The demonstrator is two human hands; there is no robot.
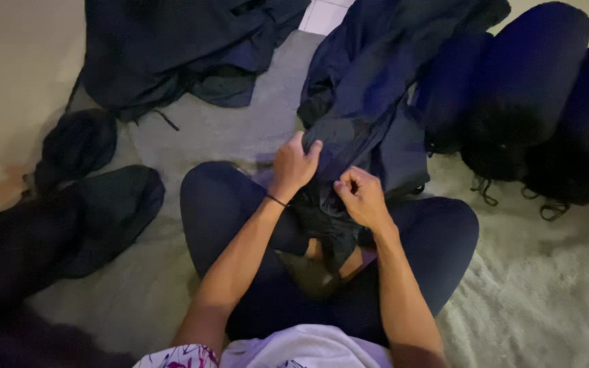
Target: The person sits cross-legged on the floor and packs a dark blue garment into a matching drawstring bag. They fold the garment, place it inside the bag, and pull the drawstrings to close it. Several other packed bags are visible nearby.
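I sit cross-legged on a pale rug (526, 286), looking down at my lap. My left hand (293, 165) grips a fold of a dark navy garment (369, 88) that stretches away from my knees. My right hand (360, 196) pinches the same cloth lower down, close beside the left. A thin dark band circles my left wrist. The garment's lower end hangs between my legs, partly hidden by my hands.
Rolled dark bundles (533, 88) lie side by side at the right. Another dark garment heap (172, 48) lies at the top left. Two dark bundles (97, 218) rest by my left knee. Bare pale floor (15, 82) lies at the far left.
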